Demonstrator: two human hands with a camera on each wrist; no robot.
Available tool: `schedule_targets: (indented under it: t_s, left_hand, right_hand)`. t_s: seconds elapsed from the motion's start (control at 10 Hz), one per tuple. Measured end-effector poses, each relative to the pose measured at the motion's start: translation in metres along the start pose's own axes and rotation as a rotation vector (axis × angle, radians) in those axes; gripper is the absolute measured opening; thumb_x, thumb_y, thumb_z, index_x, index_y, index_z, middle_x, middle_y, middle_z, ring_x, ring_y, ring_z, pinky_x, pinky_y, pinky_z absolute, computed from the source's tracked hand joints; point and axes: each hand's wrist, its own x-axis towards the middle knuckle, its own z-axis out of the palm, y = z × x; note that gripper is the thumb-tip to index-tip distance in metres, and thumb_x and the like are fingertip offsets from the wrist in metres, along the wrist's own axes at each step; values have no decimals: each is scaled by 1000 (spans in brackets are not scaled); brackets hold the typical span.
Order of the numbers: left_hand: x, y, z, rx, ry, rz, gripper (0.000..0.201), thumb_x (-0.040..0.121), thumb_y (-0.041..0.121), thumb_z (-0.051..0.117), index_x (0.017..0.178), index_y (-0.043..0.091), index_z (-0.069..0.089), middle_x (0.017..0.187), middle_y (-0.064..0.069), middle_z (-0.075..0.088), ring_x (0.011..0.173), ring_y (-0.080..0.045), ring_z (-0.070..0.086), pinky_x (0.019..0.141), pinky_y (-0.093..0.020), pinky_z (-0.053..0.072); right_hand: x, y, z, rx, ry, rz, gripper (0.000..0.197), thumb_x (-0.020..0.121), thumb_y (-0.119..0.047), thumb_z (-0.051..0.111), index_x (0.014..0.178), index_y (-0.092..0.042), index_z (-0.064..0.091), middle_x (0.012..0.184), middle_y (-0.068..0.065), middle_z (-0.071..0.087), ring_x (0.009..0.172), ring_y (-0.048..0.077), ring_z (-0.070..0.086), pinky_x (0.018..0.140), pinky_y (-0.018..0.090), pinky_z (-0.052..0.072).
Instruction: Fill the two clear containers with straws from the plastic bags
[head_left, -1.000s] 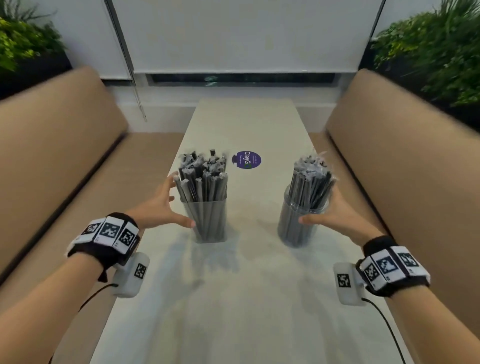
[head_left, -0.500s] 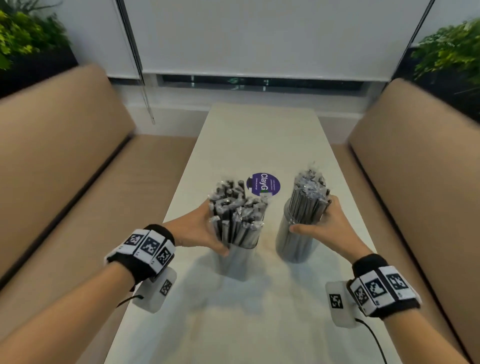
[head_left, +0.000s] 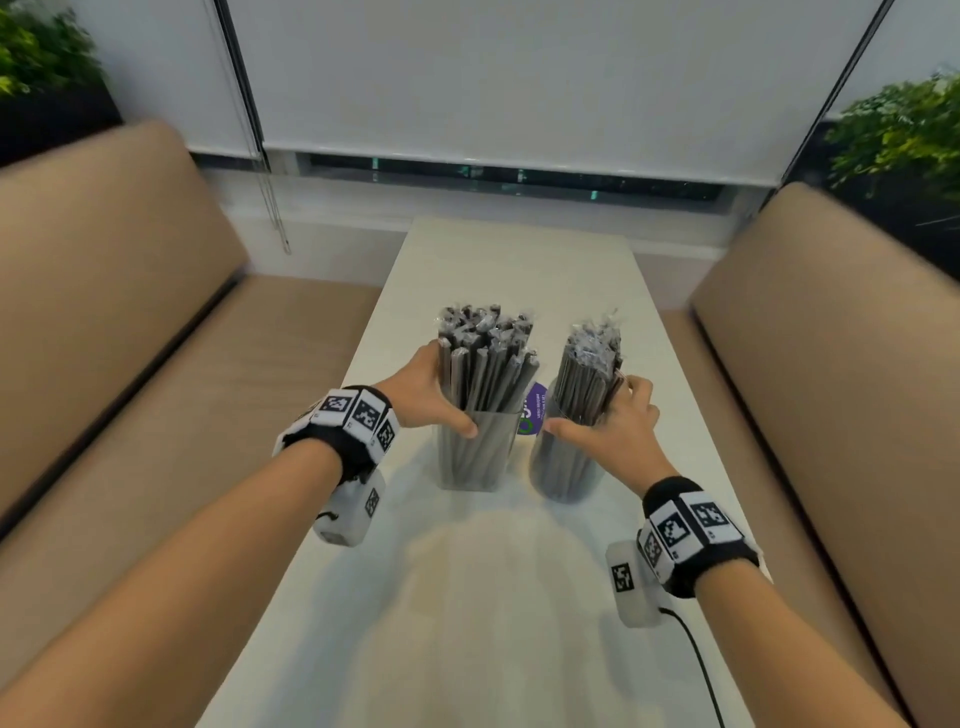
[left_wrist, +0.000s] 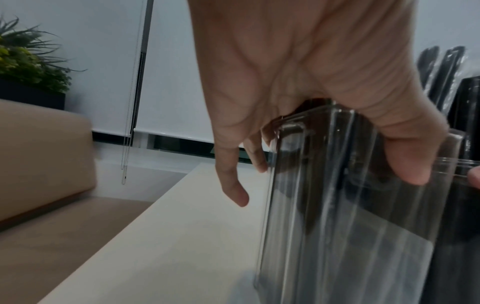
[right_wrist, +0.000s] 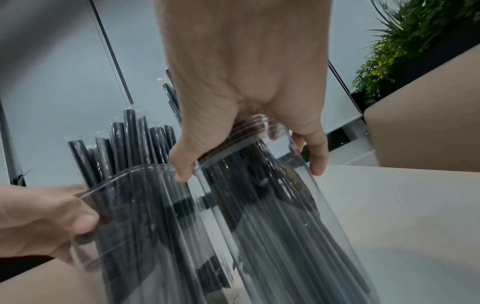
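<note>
The table (head_left: 467, 597) runs away toward 12 o'clock between two tan benches (head_left: 104, 322), with both containers standing near its middle, close side by side but apart in the head view.

The square container (head_left: 475, 452) sits at about 11 o'clock, packed with dark wrapped straws (head_left: 485, 358) that fan out above its rim. The round container (head_left: 563, 467) stands at about 1 o'clock, its thinner straws bunched tight and leaning a little to the right. A purple sticker (head_left: 535, 408) shows between them. No plastic bags are in view, so filling looks finished and only placing remains.

The left hand (head_left: 423, 397) wraps the square container at its rim, thumb on the near face and fingers round the far side. The right hand (head_left: 618, 423) clasps the round one at the rim likewise, thumb in front, fingers curled behind.

Judging by looks, the clear walls are stiff, smooth and likely slippery. The straws are light, but they stand tall and make each container top-heavy, so a tilt could tip it or spill them. A hold lower on the body, below the rim, would steady it better than the top edge.
</note>
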Motion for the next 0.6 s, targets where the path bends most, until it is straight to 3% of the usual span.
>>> schedule_targets:
  t_s: [0.1, 0.2, 0.3, 0.4, 0.5, 0.6]
  left_hand:
    - [14, 0, 0, 32, -26, 29, 131, 31, 51, 84, 143, 15, 26, 142, -5, 41, 132, -23, 41, 111, -45, 38]
    - [23, 0, -1, 86, -43, 30, 133, 32, 54, 84, 145, 19, 24, 145, -5, 39, 134, -24, 40, 112, -48, 37]
    - [22, -1, 1, 106, -58, 15, 134, 43, 44, 87, 151, 16, 12, 153, -7, 27, 141, -25, 29, 116, -46, 31]
    - [2, -2, 7, -44, 7, 83, 146, 48, 35, 92, 152, 21, -9, 159, -7, 8, 147, -21, 15, 120, -45, 22]
    - [-49, -28, 18, -381, 162, 73, 135, 51, 31, 92, 149, 39, -1, 150, -7, 21, 128, -22, 40, 101, -39, 43]
    - [-137, -77, 36, -469, 382, -142, 102, 41, 58, 83, 123, 69, 25, 135, -2, 45, 105, -18, 63, 80, -31, 51]
  right_hand:
    - [11, -1, 5, -12, 10, 7, 101, 54, -65, 71, 135, -12, 44, 131, 9, 33, 130, 30, 27, 95, 27, 17]
    - [15, -3, 5, -42, -1, 32, 101, 60, -62, 79, 138, -10, 41, 133, 10, 31, 129, 33, 28, 100, 33, 22]
    - [13, -10, 0, -48, -30, 47, 106, 68, -57, 81, 146, -8, 29, 139, 12, 27, 132, 37, 26, 109, 41, 25]
    - [-2, -20, -18, 79, -62, 93, 128, 69, -57, 79, 157, -16, -5, 157, 14, 9, 145, 37, 13, 116, 52, 21]
    - [-39, -1, -52, 282, 77, 209, 122, 72, -51, 80, 158, -21, -2, 163, 12, 3, 149, 33, 16, 119, 51, 22]
    - [-104, 25, -89, 361, 177, 294, 76, 80, -42, 76, 146, -25, 42, 153, 10, 37, 122, 29, 53, 101, 47, 47]
